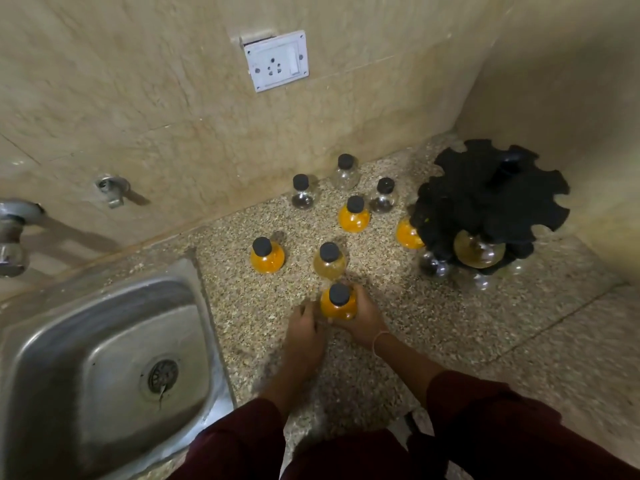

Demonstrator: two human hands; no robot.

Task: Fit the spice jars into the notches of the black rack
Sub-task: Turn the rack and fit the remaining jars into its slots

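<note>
Rack [491, 199], right of frame: the top disc hides most of the lower tier, and the jars [434, 266] under it show only in part. Orange jar [406, 233] at its left rim: half hidden. Sink [52, 341] and tap [14, 237]: cut off by the left edge. Left hand [304, 329], lower centre: blurred, so contact with the held jar [337, 308] cannot be told.

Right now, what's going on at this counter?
A person's right hand grips an orange jar, the left hand close beside it. Several more spice jars stand loose on the counter. The black rack in the corner already holds a few in its lower tier.
</note>
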